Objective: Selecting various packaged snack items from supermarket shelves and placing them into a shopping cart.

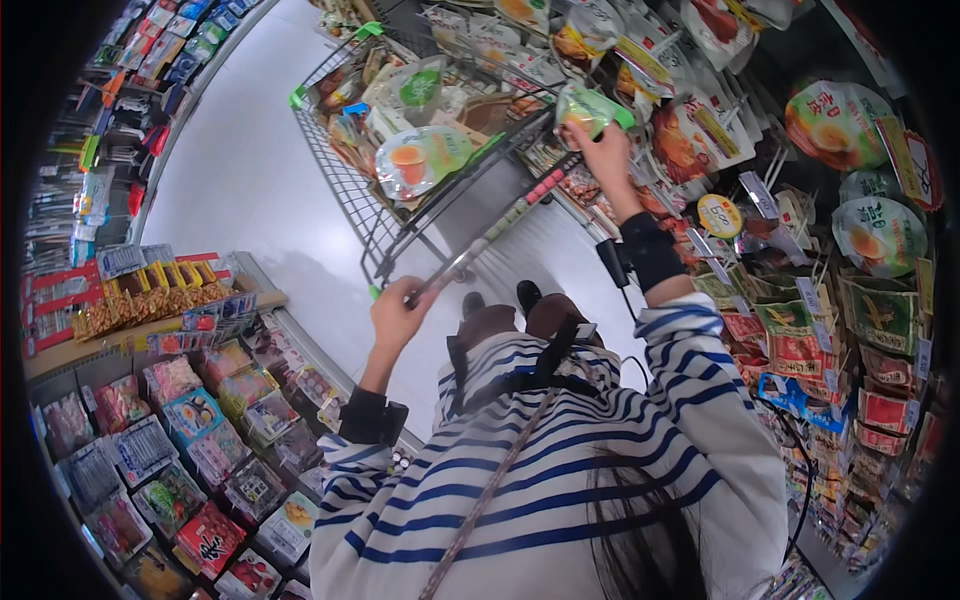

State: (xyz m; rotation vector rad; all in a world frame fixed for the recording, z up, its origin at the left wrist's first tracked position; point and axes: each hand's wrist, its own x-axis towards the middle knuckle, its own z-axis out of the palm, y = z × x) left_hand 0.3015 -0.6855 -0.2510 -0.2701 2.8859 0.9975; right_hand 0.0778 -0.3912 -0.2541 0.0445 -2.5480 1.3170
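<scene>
My left hand [401,311] is closed around the left end of the push handle [480,244] of a wire shopping cart [330,172]. In my right hand [604,154] is a green and white snack packet [583,111], held above the cart's right rear corner, beside the other end of the handle. Several packaged foods fill the cart; a round-topped packet with an egg picture [424,161] lies on top nearest me, and a clear packet with a green label [420,88] lies behind it.
Hanging snack packets [701,135] on hooks with price tags crowd the right side close to my right arm. At the lower left stands a low shelf of packaged goods [210,450]. Another stocked shelf [112,165] lines the upper left, across the pale floor [232,112].
</scene>
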